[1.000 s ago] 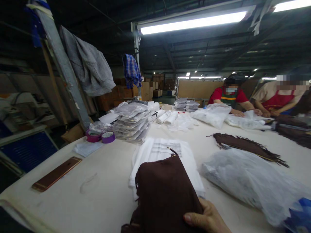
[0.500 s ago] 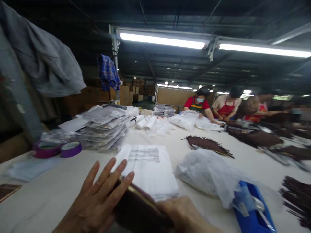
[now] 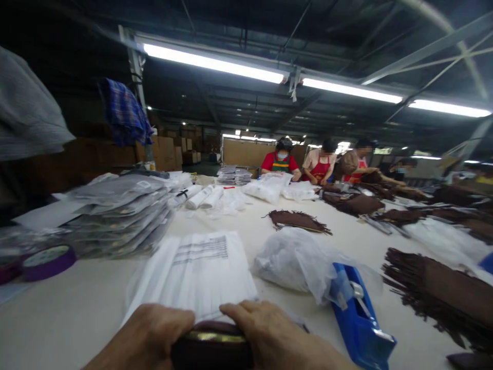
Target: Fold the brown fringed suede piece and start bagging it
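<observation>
A dark brown pouch with a gold zip edge [image 3: 212, 345] sits at the bottom of the head view, close to me. My left hand [image 3: 150, 336] grips its left end and my right hand [image 3: 275, 334] grips its right end, fingers curled over the top. Most of the pouch is hidden below the frame. Just beyond my hands lies a stack of clear printed plastic bags [image 3: 196, 270] on the pale table [image 3: 88, 313].
A blue tape dispenser [image 3: 356, 313] lies right of my hands, beside a crumpled plastic bag [image 3: 295, 259]. Brown fringed pieces [image 3: 439, 290] lie at right. A stack of packed bags [image 3: 119, 213] and purple tape rolls [image 3: 48, 259] stand at left. Several people [image 3: 281, 162] work at the far end.
The view has swung to the right. My left hand went from flat and spread over the pouch to curled around its left end; both hands now hold it low at the frame's bottom.
</observation>
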Tool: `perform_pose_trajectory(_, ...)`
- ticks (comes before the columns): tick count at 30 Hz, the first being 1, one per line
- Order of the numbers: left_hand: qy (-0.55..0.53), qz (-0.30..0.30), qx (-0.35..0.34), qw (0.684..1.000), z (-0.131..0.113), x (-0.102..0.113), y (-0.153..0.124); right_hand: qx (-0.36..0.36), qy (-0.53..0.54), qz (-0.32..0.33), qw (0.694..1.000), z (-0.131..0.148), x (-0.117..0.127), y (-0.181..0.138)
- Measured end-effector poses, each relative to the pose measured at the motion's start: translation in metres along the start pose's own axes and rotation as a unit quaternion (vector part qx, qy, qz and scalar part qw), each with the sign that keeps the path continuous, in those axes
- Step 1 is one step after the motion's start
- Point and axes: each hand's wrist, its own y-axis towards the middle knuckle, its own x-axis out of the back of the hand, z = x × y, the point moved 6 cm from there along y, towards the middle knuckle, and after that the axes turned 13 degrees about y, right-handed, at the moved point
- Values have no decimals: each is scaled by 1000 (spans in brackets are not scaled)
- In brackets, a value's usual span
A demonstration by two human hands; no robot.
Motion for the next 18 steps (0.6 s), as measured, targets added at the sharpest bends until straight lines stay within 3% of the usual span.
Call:
perform_pose_trajectory(2,34,78,4,996,-9,8,8,-14,56,-3,998,12,13,-1)
perform_pose_trajectory(5,68,134,23,988,-14,21,23,-62,67,30,995,18,23,4)
perform_pose_trajectory(9,179,136,-37,974,-22,27,32,-85,43,65,993,18,23,17)
perform_pose_trajectory(13,154,141,-72,975,-26,9,32,-69,25,89,993,18,18,22)
perform_pose_trajectory(18,27,185,20,982,-5,-20,28,-68,39,126,989,1,19,14)
